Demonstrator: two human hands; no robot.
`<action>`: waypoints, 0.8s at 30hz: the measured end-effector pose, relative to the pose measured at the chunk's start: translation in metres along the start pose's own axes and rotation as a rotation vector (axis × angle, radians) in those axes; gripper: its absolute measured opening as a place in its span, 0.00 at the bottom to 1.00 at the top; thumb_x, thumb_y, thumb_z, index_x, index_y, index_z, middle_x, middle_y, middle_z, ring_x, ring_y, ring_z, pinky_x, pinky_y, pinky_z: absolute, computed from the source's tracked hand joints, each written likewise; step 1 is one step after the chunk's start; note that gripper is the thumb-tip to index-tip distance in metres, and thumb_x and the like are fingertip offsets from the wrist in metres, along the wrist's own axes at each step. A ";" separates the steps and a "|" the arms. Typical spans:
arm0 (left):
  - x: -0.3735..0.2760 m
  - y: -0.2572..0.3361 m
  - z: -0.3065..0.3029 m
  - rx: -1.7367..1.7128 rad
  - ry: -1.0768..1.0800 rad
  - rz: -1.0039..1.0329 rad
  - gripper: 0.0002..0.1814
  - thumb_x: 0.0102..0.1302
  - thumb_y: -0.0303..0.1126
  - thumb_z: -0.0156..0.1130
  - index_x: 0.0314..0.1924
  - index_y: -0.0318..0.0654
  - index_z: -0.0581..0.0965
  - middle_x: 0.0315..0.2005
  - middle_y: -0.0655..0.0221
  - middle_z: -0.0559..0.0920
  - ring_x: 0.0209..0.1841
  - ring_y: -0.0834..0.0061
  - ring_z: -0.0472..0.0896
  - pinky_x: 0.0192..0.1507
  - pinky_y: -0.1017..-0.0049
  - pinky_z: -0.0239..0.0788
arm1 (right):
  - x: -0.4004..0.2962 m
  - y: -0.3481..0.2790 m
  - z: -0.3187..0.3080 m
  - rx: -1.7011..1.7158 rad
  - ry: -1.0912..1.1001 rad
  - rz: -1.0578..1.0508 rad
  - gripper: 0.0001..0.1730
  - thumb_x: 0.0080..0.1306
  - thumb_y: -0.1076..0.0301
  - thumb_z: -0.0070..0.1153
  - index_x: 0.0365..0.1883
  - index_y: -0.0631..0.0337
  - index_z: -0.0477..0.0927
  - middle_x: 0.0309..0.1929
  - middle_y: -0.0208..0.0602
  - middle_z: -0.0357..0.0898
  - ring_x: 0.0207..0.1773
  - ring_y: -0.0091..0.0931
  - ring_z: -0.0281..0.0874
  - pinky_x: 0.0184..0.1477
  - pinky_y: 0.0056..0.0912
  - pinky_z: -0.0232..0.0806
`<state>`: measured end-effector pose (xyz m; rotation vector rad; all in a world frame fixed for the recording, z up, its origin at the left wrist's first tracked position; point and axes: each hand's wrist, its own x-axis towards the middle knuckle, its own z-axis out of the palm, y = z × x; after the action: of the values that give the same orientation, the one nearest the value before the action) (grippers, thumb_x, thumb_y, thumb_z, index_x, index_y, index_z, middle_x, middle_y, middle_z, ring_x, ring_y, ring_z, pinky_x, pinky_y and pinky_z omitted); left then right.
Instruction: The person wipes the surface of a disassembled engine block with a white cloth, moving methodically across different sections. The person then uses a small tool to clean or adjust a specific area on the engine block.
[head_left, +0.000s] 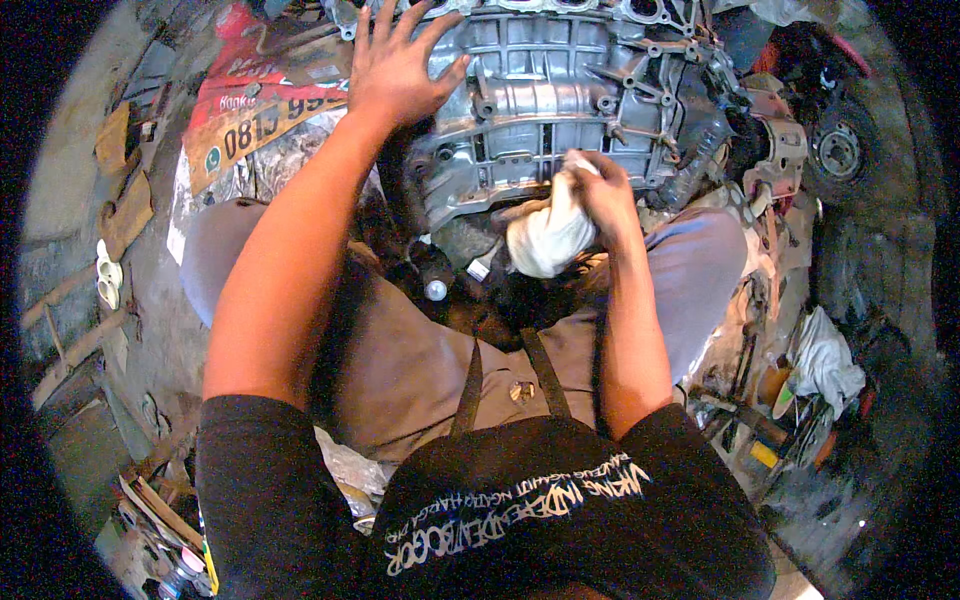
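A ribbed metal engine block (540, 97) lies before me, between and beyond my bent knees. My left hand (397, 71) rests with spread fingers on the block's upper left part and holds nothing. In my right hand (607, 191) is a bunched white cloth (551, 232), gripped at its upper end. That hand is by the lower edge of the block, and the cloth hangs down towards my lap. The cloth covers part of the block's lower edge. Whether its top touches the metal I cannot tell.
A printed banner (262, 127) bearing writing is spread on the ground at the left. On the right stand a wheel (838, 154) and a corrugated hose (694, 169). Another pale cloth (825, 360) lies among tools at the lower right. A small bottle (435, 289) is below the block.
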<state>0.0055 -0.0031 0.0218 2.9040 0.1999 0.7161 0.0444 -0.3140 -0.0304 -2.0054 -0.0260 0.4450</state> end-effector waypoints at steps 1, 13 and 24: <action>0.001 -0.001 0.000 0.010 0.002 0.000 0.35 0.62 0.55 0.66 0.68 0.56 0.75 0.71 0.59 0.70 0.76 0.47 0.58 0.81 0.47 0.38 | -0.002 -0.004 -0.005 0.049 0.119 0.037 0.23 0.66 0.65 0.62 0.56 0.70 0.82 0.45 0.47 0.88 0.43 0.30 0.86 0.47 0.36 0.77; 0.004 -0.011 0.017 0.153 0.104 0.102 0.32 0.67 0.60 0.61 0.69 0.64 0.74 0.72 0.67 0.70 0.81 0.55 0.52 0.80 0.45 0.37 | -0.016 0.030 0.047 -0.363 0.358 -0.449 0.32 0.61 0.68 0.64 0.64 0.69 0.78 0.48 0.61 0.83 0.52 0.52 0.82 0.59 0.49 0.72; 0.006 -0.007 0.011 0.146 0.083 0.095 0.32 0.67 0.60 0.61 0.70 0.65 0.74 0.72 0.65 0.71 0.81 0.55 0.52 0.80 0.45 0.36 | 0.007 0.029 0.049 -0.167 0.697 -0.549 0.27 0.59 0.71 0.60 0.59 0.69 0.82 0.48 0.57 0.85 0.52 0.48 0.84 0.60 0.45 0.72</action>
<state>0.0156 0.0034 0.0135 3.0425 0.1286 0.8731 0.0299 -0.2839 -0.0772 -2.1079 -0.1787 -0.6245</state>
